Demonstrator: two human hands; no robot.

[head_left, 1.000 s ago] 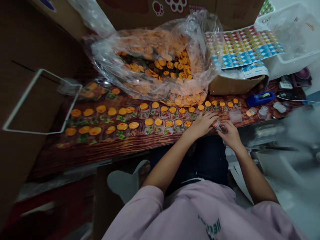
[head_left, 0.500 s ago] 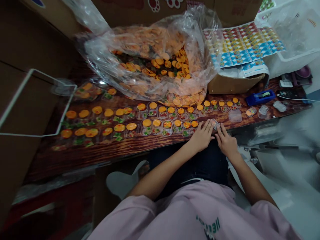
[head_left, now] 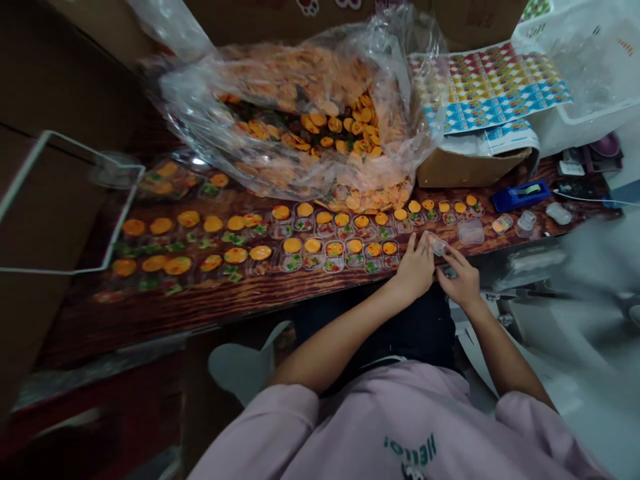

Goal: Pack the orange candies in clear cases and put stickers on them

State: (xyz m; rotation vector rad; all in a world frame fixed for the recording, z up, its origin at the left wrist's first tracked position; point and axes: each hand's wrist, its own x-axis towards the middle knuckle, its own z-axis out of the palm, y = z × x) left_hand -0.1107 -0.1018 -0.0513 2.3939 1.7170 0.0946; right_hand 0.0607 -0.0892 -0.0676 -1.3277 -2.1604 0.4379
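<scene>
While the left hand (head_left: 416, 268) and right hand (head_left: 461, 280) clamp 1 clear case (head_left: 439, 246) — filled cases (head_left: 334, 257) crowd alongside.

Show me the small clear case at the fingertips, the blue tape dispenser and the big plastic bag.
Small clear case (head_left: 439, 246): head view, visible middle.
Blue tape dispenser (head_left: 517, 199): head view, blue body.
Big plastic bag (head_left: 197, 110): head view, left side.

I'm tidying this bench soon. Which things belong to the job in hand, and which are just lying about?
Seem part of the job:
clear case between left hand and right hand
rows of cases
bag of orange pieces

Probably just lying about:
tape dispenser
printed sheets
white tub
</scene>
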